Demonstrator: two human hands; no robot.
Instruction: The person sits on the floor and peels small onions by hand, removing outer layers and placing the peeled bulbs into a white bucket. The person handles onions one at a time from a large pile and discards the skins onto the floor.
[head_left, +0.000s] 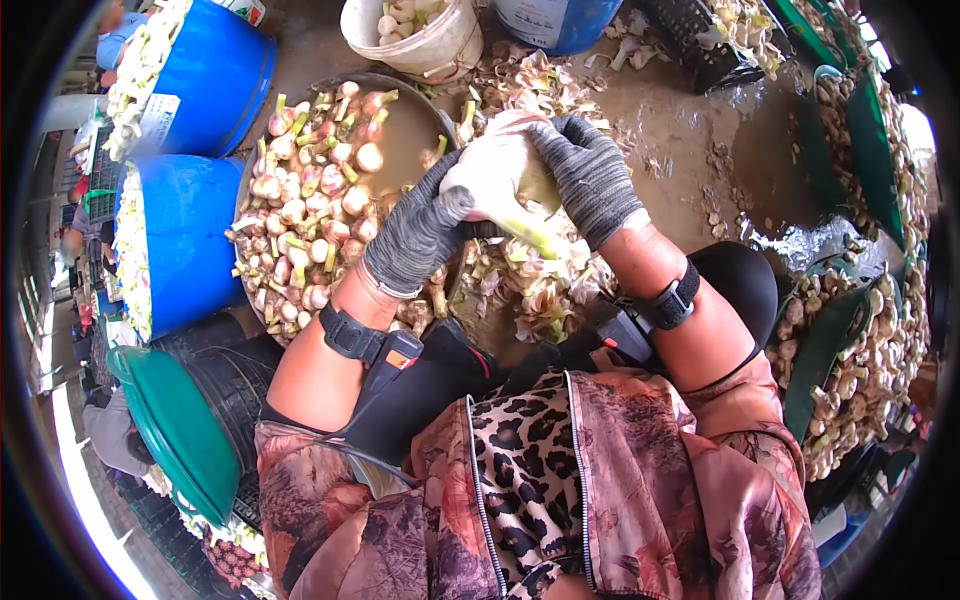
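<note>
My left hand (420, 225), in a grey knit glove, grips a large pale garlic bulb (487, 169) in front of me. The bulb's short greenish stem (536, 234) points down and to the right. My right hand (592, 180), gloved the same way, pinches loose pale outer skin at the bulb's upper right. Motion blur softens the bulb's edges. Under and left of my left hand stands a round basin (244, 191) with many trimmed garlic bulbs (300, 202) and murky water (412, 142). Below the held bulb lies a heap of peeled garlic skins (551, 300) on the floor.
Two blue tubs (195, 240) heaped with pale garlic pieces stand at left, near a green basin (180, 435). A white bucket (420, 49) and a black crate (690, 45) stand ahead. Garlic bulbs (847, 390) pile up at right among green containers. The floor (675, 142) is wet.
</note>
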